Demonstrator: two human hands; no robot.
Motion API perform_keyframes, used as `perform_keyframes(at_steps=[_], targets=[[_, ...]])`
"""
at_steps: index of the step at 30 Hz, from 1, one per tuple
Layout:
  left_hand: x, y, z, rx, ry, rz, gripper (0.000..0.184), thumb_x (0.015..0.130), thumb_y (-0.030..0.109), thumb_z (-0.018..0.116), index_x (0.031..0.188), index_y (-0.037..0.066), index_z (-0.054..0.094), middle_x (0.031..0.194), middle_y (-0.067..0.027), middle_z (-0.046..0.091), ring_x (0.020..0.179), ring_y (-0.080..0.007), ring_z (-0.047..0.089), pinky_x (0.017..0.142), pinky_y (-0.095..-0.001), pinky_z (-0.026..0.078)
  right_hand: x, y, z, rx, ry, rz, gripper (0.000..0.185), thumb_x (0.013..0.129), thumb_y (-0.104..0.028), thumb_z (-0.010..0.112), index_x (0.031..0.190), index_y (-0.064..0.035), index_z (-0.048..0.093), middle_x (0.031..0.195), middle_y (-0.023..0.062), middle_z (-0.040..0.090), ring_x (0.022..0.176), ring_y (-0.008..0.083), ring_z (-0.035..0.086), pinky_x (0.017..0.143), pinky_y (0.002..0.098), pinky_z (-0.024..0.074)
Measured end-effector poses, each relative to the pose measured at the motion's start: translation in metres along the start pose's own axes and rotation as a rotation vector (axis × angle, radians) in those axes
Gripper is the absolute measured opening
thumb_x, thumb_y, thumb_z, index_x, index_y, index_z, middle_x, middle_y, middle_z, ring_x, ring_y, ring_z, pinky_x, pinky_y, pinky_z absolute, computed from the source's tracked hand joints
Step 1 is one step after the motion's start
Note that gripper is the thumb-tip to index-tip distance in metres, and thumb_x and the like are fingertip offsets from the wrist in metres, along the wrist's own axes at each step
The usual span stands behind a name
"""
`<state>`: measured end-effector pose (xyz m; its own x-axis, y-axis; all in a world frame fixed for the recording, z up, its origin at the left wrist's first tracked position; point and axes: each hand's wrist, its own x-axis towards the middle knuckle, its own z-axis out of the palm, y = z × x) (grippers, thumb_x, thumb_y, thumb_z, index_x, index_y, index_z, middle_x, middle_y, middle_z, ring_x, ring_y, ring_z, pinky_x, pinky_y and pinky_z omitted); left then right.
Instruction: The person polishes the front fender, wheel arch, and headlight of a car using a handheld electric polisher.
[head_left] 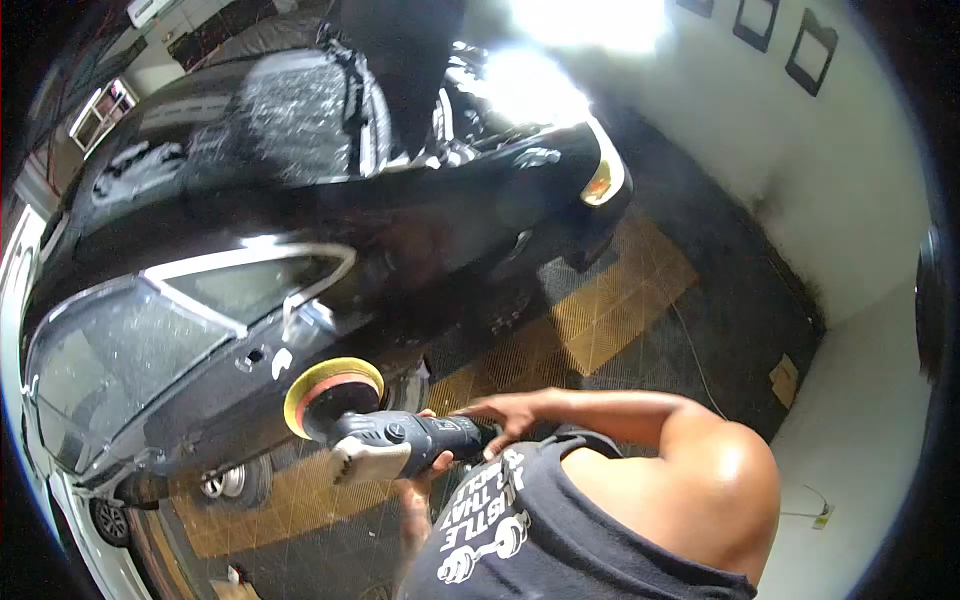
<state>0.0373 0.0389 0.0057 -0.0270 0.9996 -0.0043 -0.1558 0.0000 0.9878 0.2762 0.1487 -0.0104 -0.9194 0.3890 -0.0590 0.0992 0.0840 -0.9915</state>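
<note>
Both my hands hold a grey and black polisher (440, 432) with a pale front cover. Its round yellow foam pad (293, 400) faces the side of a glossy black car (440, 240). Whether the pad touches the paint I cannot tell. My right hand (512, 412) is wrapped round the rear end of the polisher, close to my chest. My left hand (440, 462) grips the body from below, its fingers partly hidden behind it. White smears (282, 363) mark the car's panel near the pad, and pale edging (200, 263) surrounds the side window.
Yellow and dark grey floor tiles (630, 290) lie beside the car, with a thin cable (695, 350) on the dark floor. A pale wall (860, 220) stands to the right. White vehicle bodywork (105, 555) shows at lower left. Bright light glares at the top.
</note>
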Motion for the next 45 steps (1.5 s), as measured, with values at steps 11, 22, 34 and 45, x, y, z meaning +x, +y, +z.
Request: perform_keyframes(at_steps=[11,22,34,45], targets=[[0.221,0.029,0.311,0.138,-0.038,0.094,0.048,0.078,0.024,0.089,0.115,0.002,0.066,0.109,-0.0080,0.071,0.098,-0.0171,0.068,0.089,-0.0344,0.055,-0.193,0.054,-0.166,-0.014,0.807,-0.006,0.082,0.074,-0.007,0.081,0.144,-0.0041,0.038,0.118,0.0072,0.060,0.107,0.0200,0.061,0.097,0.0351,0.0503],[0.395,-0.010,0.466,0.384,-0.222,0.107,0.050,0.078,0.051,0.080,0.097,0.005,0.074,0.084,-0.0110,0.076,0.079,-0.0206,0.074,0.073,-0.0356,0.057,-0.265,0.008,-0.305,0.375,1.002,0.082,0.036,0.075,-0.008,0.067,0.106,-0.0020,0.050,0.078,0.0030,0.059,0.061,0.0129,0.058,0.055,0.0304,0.0515],[0.340,0.041,0.339,-0.015,0.025,-0.062,0.028,0.085,0.025,0.080,0.097,0.002,0.072,0.088,-0.0040,0.073,0.080,-0.0114,0.068,0.075,-0.0301,0.055,-0.182,-0.015,-0.279,0.393,0.691,0.088,0.071,0.076,-0.003,0.073,0.139,-0.0014,0.041,0.113,0.0034,0.055,0.098,0.0111,0.054,0.088,0.0286,0.0489],[0.382,0.015,0.419,0.106,-0.010,-0.089,0.039,0.086,0.035,0.080,0.107,0.005,0.068,0.096,-0.0057,0.071,0.089,-0.0154,0.067,0.083,-0.0341,0.054,-0.245,0.002,-0.352,0.230,0.735,0.165,0.059,0.075,-0.002,0.073,0.129,-0.0002,0.048,0.107,0.0055,0.060,0.092,0.0129,0.058,0.079,0.0295,0.0519]])
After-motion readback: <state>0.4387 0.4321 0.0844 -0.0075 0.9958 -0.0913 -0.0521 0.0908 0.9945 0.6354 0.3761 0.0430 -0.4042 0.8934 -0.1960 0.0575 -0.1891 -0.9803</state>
